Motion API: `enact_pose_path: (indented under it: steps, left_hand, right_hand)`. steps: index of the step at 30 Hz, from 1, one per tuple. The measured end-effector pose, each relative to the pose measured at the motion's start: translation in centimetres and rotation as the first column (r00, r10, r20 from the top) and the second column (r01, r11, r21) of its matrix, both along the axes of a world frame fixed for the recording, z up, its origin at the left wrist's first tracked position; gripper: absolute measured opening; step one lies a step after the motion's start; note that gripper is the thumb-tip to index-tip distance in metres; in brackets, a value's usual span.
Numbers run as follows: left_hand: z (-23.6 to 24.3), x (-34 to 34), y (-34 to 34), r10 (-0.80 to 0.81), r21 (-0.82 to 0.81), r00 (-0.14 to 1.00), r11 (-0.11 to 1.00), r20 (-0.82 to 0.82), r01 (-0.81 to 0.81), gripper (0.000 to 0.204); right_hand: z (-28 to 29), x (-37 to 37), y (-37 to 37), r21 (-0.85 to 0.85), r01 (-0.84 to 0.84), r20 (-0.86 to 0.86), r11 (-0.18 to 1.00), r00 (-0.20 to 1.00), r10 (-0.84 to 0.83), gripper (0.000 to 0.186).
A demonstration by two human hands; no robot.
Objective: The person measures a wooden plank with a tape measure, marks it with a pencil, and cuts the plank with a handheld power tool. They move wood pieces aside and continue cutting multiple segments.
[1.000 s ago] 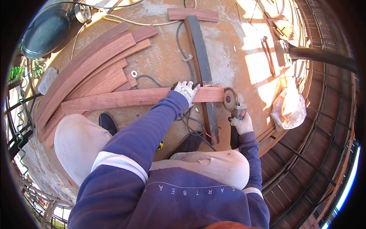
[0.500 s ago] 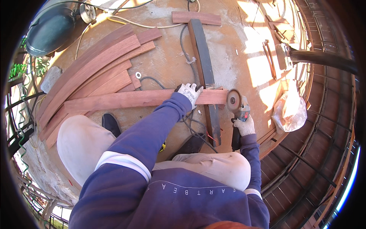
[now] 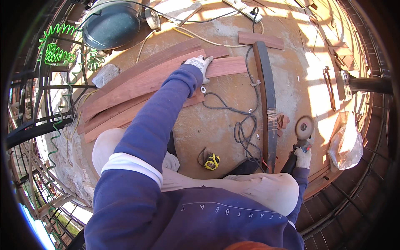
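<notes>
My gloved left hand [image 3: 198,66] grips a reddish plank [image 3: 227,66] lying on the fanned pile of long boards [image 3: 121,89]. My gloved right hand [image 3: 302,155] holds an angle grinder [image 3: 304,133], its disc facing up, right of a dark beam [image 3: 264,75] that lies lengthwise on the floor. Small wooden offcuts [image 3: 282,122] sit beside the beam's right side. A short board [image 3: 262,40] lies across the far end of the beam. A yellow tape measure [image 3: 211,161] rests on the floor near my knees, and dark cable [image 3: 245,137] loops left of the beam.
A dark rounded tank [image 3: 109,26] stands at the back left near green coiled hose [image 3: 56,52] and metal railing [image 3: 29,121]. A power strip [image 3: 241,8] is at the back. A clear plastic bag [image 3: 345,152] and a metal post [image 3: 366,84] are on the right, beside dark metal framework [image 3: 346,202].
The plank under my left hand has left the beam and moved up-left onto the pile with that hand. The grinder is farther right of the beam. The view has also shifted.
</notes>
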State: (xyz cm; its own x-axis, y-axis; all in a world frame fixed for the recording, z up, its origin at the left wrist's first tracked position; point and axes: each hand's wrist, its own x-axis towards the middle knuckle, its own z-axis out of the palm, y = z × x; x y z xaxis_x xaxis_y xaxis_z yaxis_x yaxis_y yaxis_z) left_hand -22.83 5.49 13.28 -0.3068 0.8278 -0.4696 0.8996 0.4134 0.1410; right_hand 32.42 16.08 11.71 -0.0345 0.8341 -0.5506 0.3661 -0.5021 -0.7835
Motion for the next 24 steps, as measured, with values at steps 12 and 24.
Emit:
enact_pose_path:
  steps: [12, 24]
  left_hand:
    - [-3.6, -0.7, -11.6, 0.223, -0.308, 0.953, 0.91, -0.208, -0.28, 0.098]
    - [-2.2, 5.8, -4.9, 0.017, 0.006, 0.997, 1.0, 0.077, -0.018, 0.095]
  right_hand:
    - [-0.3, -3.1, -0.4, 0.081, -0.08, -0.047, 0.993, 0.995, 0.084, 0.041]
    - [-1.6, 0.9, -0.9, 0.108, -0.085, 0.011, 0.99, 0.996, 0.085, 0.043]
